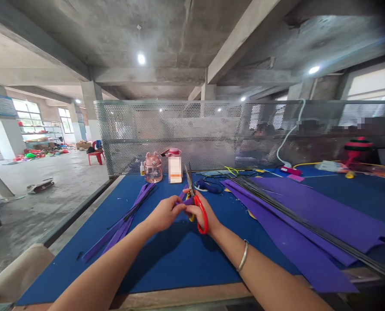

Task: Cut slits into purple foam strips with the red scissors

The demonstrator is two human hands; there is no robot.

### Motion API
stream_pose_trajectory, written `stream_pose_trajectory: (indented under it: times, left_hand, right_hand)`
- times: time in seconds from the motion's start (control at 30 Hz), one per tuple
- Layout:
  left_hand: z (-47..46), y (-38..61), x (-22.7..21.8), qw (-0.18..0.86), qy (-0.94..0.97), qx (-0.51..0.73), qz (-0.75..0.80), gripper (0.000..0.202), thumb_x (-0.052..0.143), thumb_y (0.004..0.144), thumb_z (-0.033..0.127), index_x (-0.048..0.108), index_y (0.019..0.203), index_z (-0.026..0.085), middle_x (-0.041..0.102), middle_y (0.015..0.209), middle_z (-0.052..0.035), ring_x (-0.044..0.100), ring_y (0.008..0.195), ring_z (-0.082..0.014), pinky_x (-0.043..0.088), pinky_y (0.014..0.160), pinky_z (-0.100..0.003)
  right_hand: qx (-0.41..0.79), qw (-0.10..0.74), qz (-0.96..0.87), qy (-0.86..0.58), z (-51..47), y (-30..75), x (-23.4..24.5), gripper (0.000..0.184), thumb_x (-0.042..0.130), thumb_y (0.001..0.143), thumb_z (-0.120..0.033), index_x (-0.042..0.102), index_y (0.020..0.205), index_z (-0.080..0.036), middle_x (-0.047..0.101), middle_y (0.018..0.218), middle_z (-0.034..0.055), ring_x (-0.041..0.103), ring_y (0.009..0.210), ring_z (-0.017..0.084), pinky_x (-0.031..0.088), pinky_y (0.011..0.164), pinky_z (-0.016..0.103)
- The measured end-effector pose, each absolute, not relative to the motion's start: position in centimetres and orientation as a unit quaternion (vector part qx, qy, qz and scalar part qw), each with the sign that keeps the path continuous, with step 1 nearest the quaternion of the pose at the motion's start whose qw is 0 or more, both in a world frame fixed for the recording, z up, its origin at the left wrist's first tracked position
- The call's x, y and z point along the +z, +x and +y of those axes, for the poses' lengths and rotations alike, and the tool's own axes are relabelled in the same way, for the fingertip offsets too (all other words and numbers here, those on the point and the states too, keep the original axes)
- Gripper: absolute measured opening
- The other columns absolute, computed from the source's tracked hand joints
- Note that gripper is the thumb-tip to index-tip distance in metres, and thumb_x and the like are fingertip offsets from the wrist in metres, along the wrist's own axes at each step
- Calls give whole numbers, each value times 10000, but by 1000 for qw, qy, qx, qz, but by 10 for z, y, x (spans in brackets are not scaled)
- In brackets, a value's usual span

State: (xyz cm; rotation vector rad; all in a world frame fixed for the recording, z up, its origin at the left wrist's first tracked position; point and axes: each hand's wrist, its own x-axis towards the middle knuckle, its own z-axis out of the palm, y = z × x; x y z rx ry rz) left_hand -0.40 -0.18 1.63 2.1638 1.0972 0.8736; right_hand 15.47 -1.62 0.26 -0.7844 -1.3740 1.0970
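At nine o'clock on the blue tabletop (234,246) lie purple strips (123,226) with thin black strips (137,207). At the clock's center, the left hand's grip (164,212) pinches a small purple piece (188,201); beside it, the right hand's grip (209,214) holds red-handled scissors (197,202), blades toward twelve. At three, black rods (304,221) lie on purple sheets (325,209).

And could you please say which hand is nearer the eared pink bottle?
Left: the left hand is in front of the pink bottle, slightly rightward; the right hand, farther right.

Workshop in a rough concrete building
Purple sheets (328,203) on a blue tabletop (173,270); scissors (191,187); bare beams (244,36) overhead; cluttered shelves (41,133)
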Motion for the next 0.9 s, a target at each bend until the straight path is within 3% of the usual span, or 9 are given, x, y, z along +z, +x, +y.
stream_pose_trajectory:
  times: [0.07, 0.17, 0.27, 0.33, 0.4, 0.53, 0.67, 0.8, 0.9]
  left_hand:
    - [-1, -18, 23, 262, 770, 387, 433, 258, 469, 916, 385, 558, 768, 193, 607, 605, 8, 546, 565, -151, 389, 569, -263]
    - [-2, -38, 36, 165, 642, 575, 479, 241, 399, 949, 352, 569, 897, 190, 702, 776, -43, 616, 615, -155, 451, 632, -271]
    - [-2, -44, 38, 53, 654, 587, 474, 179, 504, 904, 327, 611, 980, 206, 713, 840, -50, 639, 732, -171, 451, 704, -273]
    - [-1, -36, 29, 111, 714, 515, 460, 161, 561, 869, 337, 632, 937, 210, 675, 739, -23, 616, 682, -166, 432, 661, -265]
    - [-1, -22, 19, 249, 715, 477, 446, 226, 516, 896, 382, 626, 949, 192, 610, 633, 5, 566, 578, -150, 409, 581, -256]
    - [-4, -1, 12, 495, 591, 503, 390, 241, 590, 853, 407, 558, 892, 171, 659, 783, -24, 580, 583, -101, 464, 589, -234]
    - [-8, -3, 18, 491, 579, 536, 370, 293, 632, 818, 458, 517, 831, 189, 561, 680, 43, 439, 465, -58, 369, 455, -193]
    - [-8, -10, 17, 454, 608, 538, 368, 411, 635, 786, 579, 561, 837, 177, 420, 573, 84, 332, 440, -52, 248, 415, -192]
    - [-7, -11, 16, 466, 615, 526, 359, 501, 622, 763, 647, 595, 876, 160, 395, 548, 87, 302, 439, -54, 220, 421, -202]
  right_hand:
    - [478, 575, -572, -339, -16, 158, 6, 431, 743, 701, -357, 553, 1063, -222, 556, 650, -60, 525, 515, 125, 406, 506, 253]
    - [475, 602, -545, -338, -10, 170, 12, 458, 732, 747, -512, 564, 1060, -224, 554, 668, -52, 529, 530, 116, 408, 505, 242]
    - [456, 597, -563, -343, 2, 184, 15, 519, 695, 751, -637, 567, 1034, -221, 562, 672, -38, 543, 546, 129, 434, 506, 254]
    - [444, 559, -596, -368, 8, 192, 14, 532, 692, 739, -662, 584, 1000, -211, 560, 675, -32, 539, 544, 132, 443, 504, 263]
    - [418, 522, -629, -398, 10, 200, 10, 502, 709, 736, -632, 604, 973, -202, 549, 669, -33, 513, 523, 124, 438, 502, 268]
    - [322, 488, -690, -428, 2, 210, 3, 378, 741, 750, -497, 631, 953, -198, 538, 650, -32, 481, 535, 132, 427, 543, 284]
    - [236, 476, -734, -424, -8, 211, 4, 350, 779, 722, -440, 634, 939, -208, 613, 748, 6, 499, 623, 161, 438, 642, 314]
    - [229, 452, -766, -395, -11, 206, 2, 483, 808, 688, -526, 625, 1003, -209, 582, 774, -7, 434, 634, 145, 416, 632, 293]
    - [305, 445, -761, -359, -8, 202, 1, 586, 771, 671, -668, 614, 1008, -215, 536, 751, -19, 405, 615, 130, 393, 580, 265]
